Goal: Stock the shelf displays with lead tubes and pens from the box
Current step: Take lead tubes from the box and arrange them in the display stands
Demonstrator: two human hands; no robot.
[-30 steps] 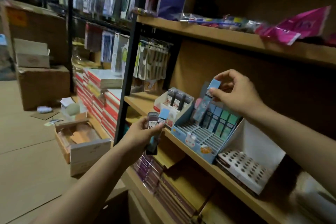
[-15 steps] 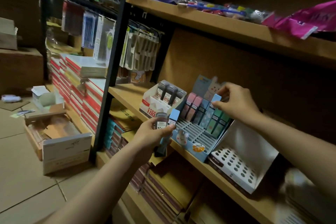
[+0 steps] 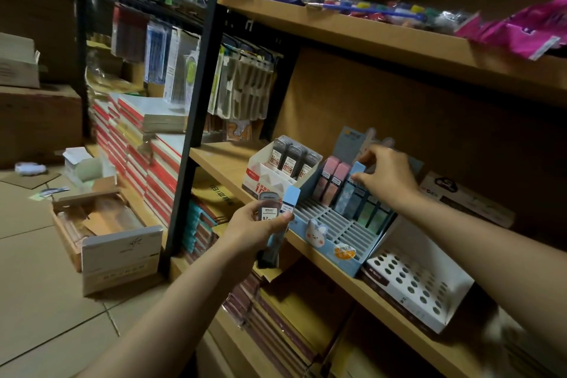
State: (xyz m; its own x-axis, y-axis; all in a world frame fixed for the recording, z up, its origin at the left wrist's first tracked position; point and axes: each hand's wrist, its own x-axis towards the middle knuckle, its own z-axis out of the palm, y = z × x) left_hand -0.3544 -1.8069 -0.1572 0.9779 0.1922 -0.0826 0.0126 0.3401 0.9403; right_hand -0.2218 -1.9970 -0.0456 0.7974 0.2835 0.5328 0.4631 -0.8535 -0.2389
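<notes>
Wooden shelf unit with black metal upright (image 3: pixel 362 282), several boards, dim light. Tan tiled floor (image 3: pixel 36 294) to the left, open cardboard box (image 3: pixel 119 250) standing on it near the upright.

Middle board, left to right: white cardboard display tray (image 3: pixel 260 173) holding three dark grey lead tubes upright at its back; light blue slotted display with rabbit face on the front lip (image 3: pixel 328 238); white display tray with round holes (image 3: pixel 411 285), touching the blue one.

Back row of blue display: pink, blue and green lead tubes upright, side by side. Front slots unfilled.

Right hand (image 3: pixel 386 178) over back row, fingers pinching top of a light blue lead tube (image 3: pixel 348 193) seated in its slot beside two pink ones.

Left hand (image 3: pixel 260 232) in front of the shelf edge, fingers clasped round a dark grey lead tube marked 0.7 (image 3: pixel 268 209) and a pale blue lead tube (image 3: pixel 288 202), both upright, clear of the display.
</notes>
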